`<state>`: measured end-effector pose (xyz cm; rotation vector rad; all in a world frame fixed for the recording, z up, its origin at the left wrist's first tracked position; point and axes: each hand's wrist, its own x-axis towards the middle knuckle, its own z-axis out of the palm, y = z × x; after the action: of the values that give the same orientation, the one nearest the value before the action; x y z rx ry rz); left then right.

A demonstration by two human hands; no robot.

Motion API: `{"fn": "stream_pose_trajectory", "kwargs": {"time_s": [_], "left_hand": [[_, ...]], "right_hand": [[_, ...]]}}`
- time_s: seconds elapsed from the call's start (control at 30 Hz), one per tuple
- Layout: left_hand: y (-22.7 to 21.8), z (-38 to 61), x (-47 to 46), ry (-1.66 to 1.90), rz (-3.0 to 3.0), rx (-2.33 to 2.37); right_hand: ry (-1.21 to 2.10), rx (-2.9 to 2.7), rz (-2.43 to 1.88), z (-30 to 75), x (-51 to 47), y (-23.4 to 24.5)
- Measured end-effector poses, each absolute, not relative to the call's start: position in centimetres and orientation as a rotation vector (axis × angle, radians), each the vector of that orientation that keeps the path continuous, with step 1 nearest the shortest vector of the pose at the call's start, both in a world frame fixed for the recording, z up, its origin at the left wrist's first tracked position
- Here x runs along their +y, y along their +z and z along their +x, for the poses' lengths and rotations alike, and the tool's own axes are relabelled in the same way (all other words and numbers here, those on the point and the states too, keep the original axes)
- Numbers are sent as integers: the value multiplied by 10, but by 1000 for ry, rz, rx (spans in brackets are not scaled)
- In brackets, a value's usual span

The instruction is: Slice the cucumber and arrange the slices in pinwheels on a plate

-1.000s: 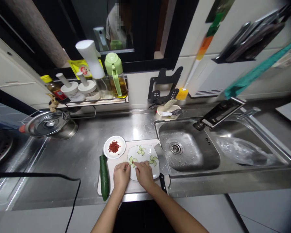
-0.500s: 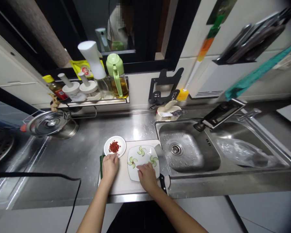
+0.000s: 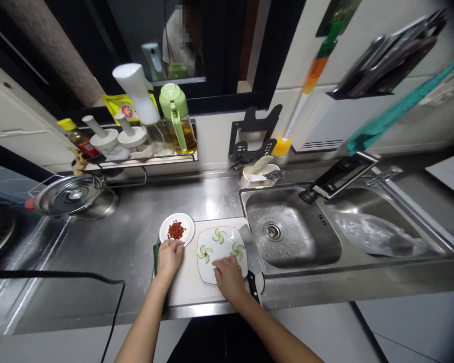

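White and round, the small dish [image 3: 189, 228] sits just beyond the fingertips of the left hand [image 3: 170, 257], which reach its near rim, with a heap of chopped red bits [image 3: 176, 231] lying in it a little past them. The left fingers are drawn together and point down; whether they pinch any of the bits, I cannot tell. Partly hidden behind that hand, on its outer side, lies a dark green cucumber [image 3: 156, 258]. The right hand [image 3: 229, 275] is over the near part of a square white plate [image 3: 227, 243], palm down, fingers loosely bent; I cannot tell whether they grip anything. On the plate, pale green slices form three pinwheels: one [image 3: 204, 253] left of the right fingers with a speck of red at its centre, one [image 3: 219, 235] beyond them, one [image 3: 238, 250] just to their right. Between the two hands shows a bare strip of the pale cutting board [image 3: 187, 287] under the plate. A black knife handle [image 3: 253, 287] lies beside the right hand, and the steel sink [image 3: 287, 217] lies farther right of those fingers.
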<state>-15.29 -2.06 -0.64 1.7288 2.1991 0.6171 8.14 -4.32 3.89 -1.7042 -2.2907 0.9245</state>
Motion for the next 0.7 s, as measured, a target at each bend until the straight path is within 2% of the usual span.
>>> {"fn": "stream_pose_trajectory", "kwargs": {"time_s": [0.33, 0.53, 0.7], "left_hand": [[2, -142, -16, 693, 1648, 2140], [7, -95, -2, 875, 1590, 1911], [5, -58, 17, 885, 1619, 1751]], "right_hand": [[900, -2311, -1747, 85, -38, 43], [848, -2273, -1801, 92, -23, 42], [803, -2204, -1858, 98, -9, 41]]}}
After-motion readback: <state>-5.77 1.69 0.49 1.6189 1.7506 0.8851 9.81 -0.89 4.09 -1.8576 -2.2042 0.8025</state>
